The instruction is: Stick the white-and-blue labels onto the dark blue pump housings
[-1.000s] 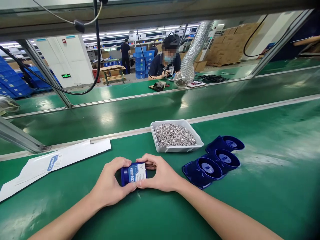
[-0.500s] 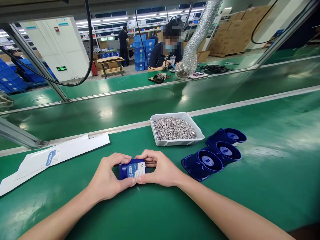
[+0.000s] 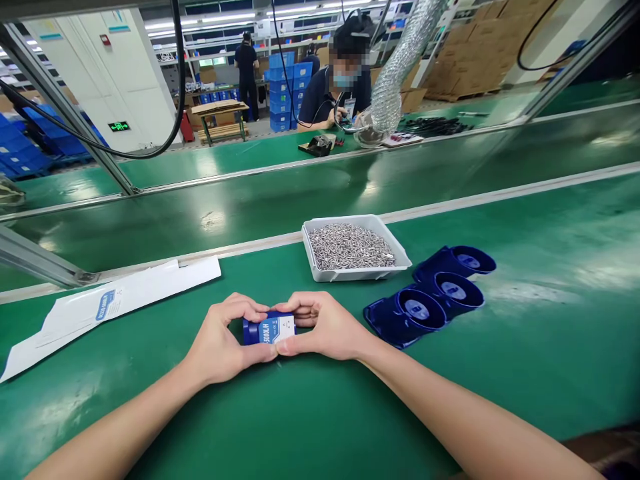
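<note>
White tray (image 3: pixel 320 270) holds metal pins (image 3: pixel 350 245); both hands grip blue box (image 3: pixel 269 329).

A factory assembly hall is shown. Long green conveyor belts (image 3: pixel 280 213) are laid in parallel between metal rails, with green work surfaces alongside. A white tray of small metal pins (image 3: pixel 353 247) is set at the belt's edge. Stacked blue plastic crates (image 3: pixel 283 93), cardboard cartons (image 3: pixel 465 67) and a silver flexible exhaust duct (image 3: pixel 400 60) are seen beyond, under fluorescent strip lights, where 1 seated co-worker (image 3: pixel 335 93) is stationed.
</note>
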